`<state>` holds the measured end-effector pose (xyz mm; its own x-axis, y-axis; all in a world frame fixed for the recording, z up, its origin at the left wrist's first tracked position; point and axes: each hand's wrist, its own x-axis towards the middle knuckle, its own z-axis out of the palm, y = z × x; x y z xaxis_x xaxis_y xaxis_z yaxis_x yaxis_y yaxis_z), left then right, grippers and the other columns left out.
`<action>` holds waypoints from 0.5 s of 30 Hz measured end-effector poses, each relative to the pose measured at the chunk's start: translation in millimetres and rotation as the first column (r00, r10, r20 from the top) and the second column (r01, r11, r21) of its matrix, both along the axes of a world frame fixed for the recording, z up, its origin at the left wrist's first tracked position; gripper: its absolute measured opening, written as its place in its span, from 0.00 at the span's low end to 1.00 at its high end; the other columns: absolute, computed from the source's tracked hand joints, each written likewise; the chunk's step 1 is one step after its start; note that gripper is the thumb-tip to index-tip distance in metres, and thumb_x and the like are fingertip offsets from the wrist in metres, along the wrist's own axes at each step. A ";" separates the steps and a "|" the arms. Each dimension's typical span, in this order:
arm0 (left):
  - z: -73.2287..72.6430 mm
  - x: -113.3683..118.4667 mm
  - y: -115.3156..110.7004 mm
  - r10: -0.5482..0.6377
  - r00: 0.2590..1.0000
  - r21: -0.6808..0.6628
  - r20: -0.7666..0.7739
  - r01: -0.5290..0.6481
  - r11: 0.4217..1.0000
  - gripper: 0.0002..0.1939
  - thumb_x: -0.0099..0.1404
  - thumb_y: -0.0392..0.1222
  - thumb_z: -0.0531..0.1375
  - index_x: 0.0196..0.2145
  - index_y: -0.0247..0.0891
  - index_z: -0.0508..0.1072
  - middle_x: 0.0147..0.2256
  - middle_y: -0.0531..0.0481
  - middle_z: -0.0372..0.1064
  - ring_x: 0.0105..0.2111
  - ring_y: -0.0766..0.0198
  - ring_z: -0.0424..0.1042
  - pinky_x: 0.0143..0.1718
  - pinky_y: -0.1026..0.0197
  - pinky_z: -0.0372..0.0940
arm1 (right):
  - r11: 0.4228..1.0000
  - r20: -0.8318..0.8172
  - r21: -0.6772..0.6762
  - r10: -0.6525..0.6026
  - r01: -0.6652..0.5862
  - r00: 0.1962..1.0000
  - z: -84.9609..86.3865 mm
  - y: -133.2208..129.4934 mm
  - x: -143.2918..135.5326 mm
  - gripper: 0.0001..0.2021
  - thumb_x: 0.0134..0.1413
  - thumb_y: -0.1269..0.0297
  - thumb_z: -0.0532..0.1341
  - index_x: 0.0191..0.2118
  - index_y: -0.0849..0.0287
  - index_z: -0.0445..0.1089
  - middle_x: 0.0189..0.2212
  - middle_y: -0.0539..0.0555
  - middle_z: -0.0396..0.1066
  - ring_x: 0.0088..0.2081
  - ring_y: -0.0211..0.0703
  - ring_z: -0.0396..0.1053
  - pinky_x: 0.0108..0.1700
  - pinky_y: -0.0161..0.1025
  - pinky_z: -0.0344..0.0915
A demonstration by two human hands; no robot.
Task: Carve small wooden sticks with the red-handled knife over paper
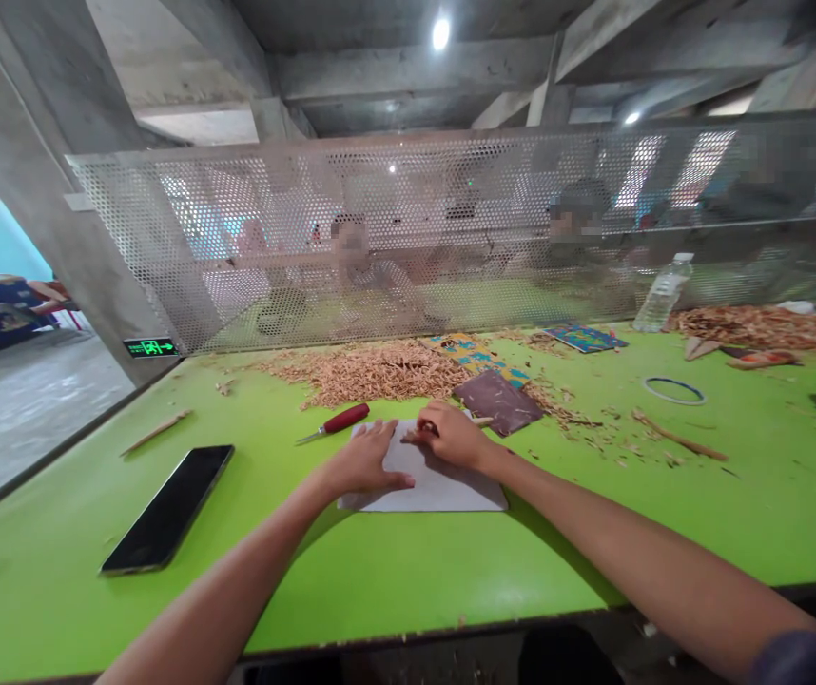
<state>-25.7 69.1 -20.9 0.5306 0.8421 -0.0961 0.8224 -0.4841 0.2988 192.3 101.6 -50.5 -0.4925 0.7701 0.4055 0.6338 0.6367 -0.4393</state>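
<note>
A white sheet or pad [455, 490] lies on the green table in front of me. My left hand [372, 457] rests flat on its left part, thumb stretched apart from the fingers. Over the upper middle of the sheet, my right hand [447, 436] is closed in a pinch with curled fingers. What the pinch holds is hidden. A pale wooden tip [481, 420] shows just beyond the right hand; I cannot tell whether it is held. Just past my left fingertips lies a red-handled awl or small carving tool [340, 420] with a thin metal point.
A black phone [169, 509] and a thin wooden stick [156, 433] lie left. Behind the sheet are wood shavings [379, 371] and brown sandpaper [499, 401]. A bottle [663, 293], ring [673, 390] and carved stick [679, 436] are right. A perforated screen [394, 257] stands behind; people sit beyond.
</note>
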 end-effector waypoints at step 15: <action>1.6 4.8 -2.1 -0.009 1.000 0.031 0.015 0.009 0.999 0.50 0.60 0.63 0.66 0.69 0.32 0.55 0.68 0.28 0.57 0.67 0.36 0.58 0.65 0.42 0.55 | 0.996 -0.060 0.040 0.085 -0.083 0.995 0.7 -6.1 -3.3 0.06 0.59 0.70 0.66 0.30 0.61 0.72 0.29 0.52 0.69 0.34 0.42 0.64 0.38 0.37 0.55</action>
